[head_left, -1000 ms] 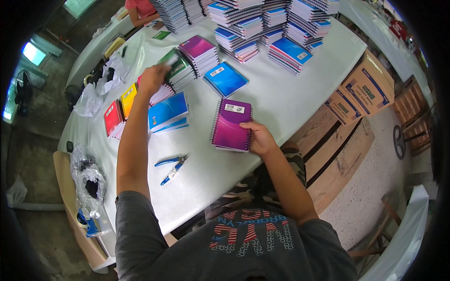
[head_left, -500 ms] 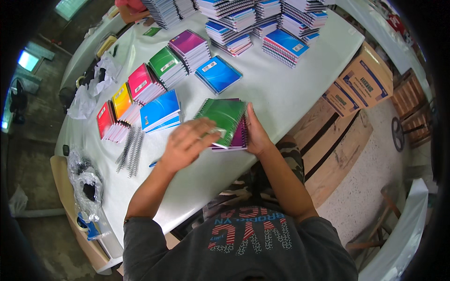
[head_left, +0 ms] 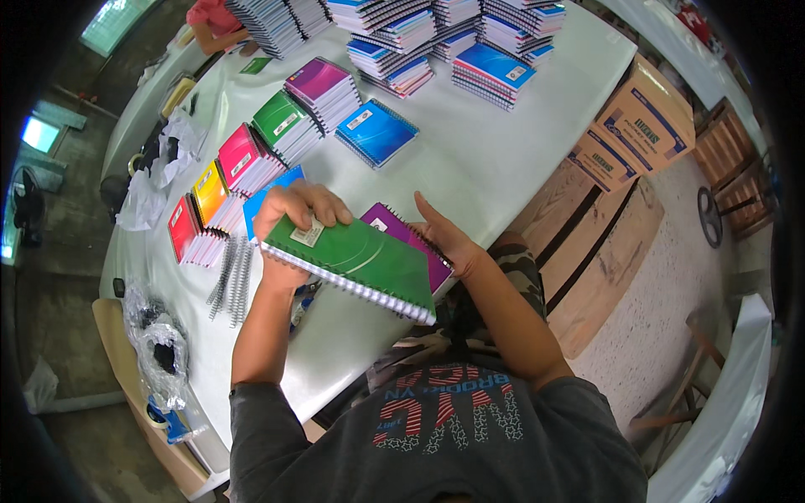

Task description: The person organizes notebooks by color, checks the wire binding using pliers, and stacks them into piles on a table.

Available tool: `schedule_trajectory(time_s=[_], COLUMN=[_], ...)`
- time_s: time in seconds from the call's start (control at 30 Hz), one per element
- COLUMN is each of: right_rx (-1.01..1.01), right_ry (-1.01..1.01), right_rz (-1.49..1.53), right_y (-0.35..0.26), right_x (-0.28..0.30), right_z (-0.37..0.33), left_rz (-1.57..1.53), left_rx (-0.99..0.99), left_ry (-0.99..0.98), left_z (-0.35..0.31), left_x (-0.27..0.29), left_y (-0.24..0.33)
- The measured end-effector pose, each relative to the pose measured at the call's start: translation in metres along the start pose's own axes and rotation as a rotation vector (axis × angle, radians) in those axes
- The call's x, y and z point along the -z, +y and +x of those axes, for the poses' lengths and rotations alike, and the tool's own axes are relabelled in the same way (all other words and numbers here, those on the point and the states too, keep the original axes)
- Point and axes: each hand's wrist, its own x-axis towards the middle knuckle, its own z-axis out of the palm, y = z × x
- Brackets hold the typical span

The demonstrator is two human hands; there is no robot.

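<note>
My left hand (head_left: 298, 220) is closed on the upper left end of a green spiral notebook (head_left: 360, 261). The notebook is raised and tilted, its wire-bound edge toward me. Partly behind it lies a purple spiral notebook (head_left: 392, 225). My right hand (head_left: 449, 239) rests against the purple notebook's right edge, thumb stretched away from it; its other fingers are partly hidden. Beyond my left hand a blue notebook (head_left: 289, 178) is partly covered. Another blue spiral notebook (head_left: 377, 132) lies flat farther off.
Notebook stacks run along the left: red (head_left: 181, 225), yellow (head_left: 210, 191), pink (head_left: 241, 152), green (head_left: 280, 117), purple (head_left: 317, 77). Loose wire spirals (head_left: 239, 281) lie nearby. Tall notebook piles (head_left: 390, 50) stand at the back. Cardboard boxes (head_left: 641, 126) stand right of the table. A person (head_left: 220, 25) sits far left.
My left hand has taken hold of the green notebook, lifting and turning it toward me and to the left. More of the purple notebook's cover shows. My right hand stays beside it.
</note>
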Motion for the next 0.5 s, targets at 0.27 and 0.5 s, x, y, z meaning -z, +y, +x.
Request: schedule_trajectory(time_s=[0.27, 0.5], right_rx=[0.076, 0.132], right_ry=[-0.095, -0.106], right_rz=[-0.253, -0.190], right_y=[0.004, 0.005], right_x=[0.005, -0.003], right_z=[-0.007, 0.000], left_rz=[-0.034, -0.435], left_rx=[0.485, 0.504], left_ry=[-0.274, -0.070], left_z=[-0.011, -0.026], left_x=[0.053, 0.067], left_y=[-0.045, -0.062])
